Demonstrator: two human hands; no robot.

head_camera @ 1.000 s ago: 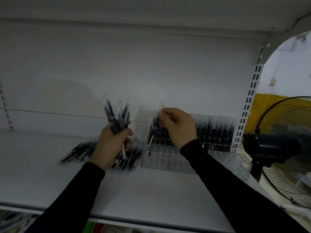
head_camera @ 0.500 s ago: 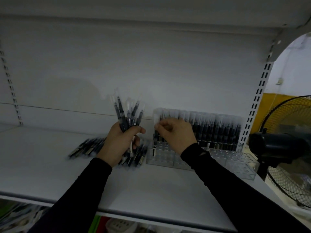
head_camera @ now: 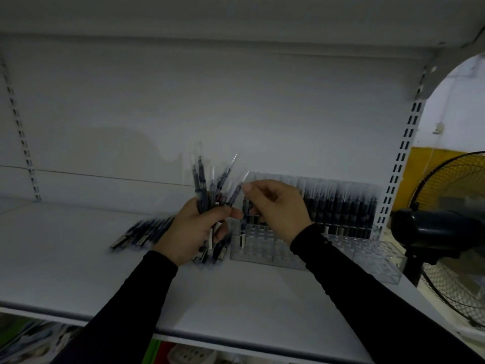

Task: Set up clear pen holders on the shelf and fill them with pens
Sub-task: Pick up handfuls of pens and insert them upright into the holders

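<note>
My left hand (head_camera: 193, 231) grips a fanned bundle of dark pens (head_camera: 202, 190), held upright above the white shelf (head_camera: 236, 298). Right beside it, my right hand (head_camera: 279, 210) pinches the clear cap end of one pen (head_camera: 236, 191) at the bundle's right edge. Two clear pen holders (head_camera: 265, 252) stand side by side on the shelf's right part. Their back rows are full of upright pens (head_camera: 341, 203), while the front holes are mostly empty. One pen (head_camera: 242, 233) stands at the left holder's front left corner. Loose pens (head_camera: 141, 232) lie on the shelf to the left.
A black standing fan (head_camera: 451, 232) is just past the shelf's right end. A slotted upright (head_camera: 401, 158) marks the right side, another (head_camera: 23, 143) the left. Another shelf board (head_camera: 236, 19) hangs above. Coloured goods show below the shelf edge.
My right hand has left the left holder and moved up and left to the bundle in my left hand. The view has shifted a little.
</note>
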